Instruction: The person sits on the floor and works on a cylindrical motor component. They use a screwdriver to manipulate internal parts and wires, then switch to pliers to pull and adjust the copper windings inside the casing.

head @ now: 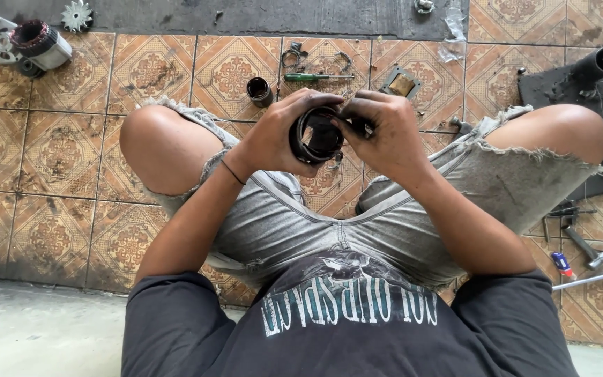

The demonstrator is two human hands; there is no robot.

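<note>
I sit on a patterned tile floor with my knees spread. My left hand grips a black ring-shaped metal part from its left side, held between my knees. My right hand closes on the same ring from the right, its fingertips pressing at the ring's upper right rim. Both hands are smudged with grease. The inside of the ring looks dark and hollow; what the right fingers pinch there is hidden.
On the floor ahead lie a small dark cylindrical cup, a green-handled screwdriver and a square metal plate. A motor housing with copper windings sits far left. Dark pipes lie right, hand tools beside my right knee.
</note>
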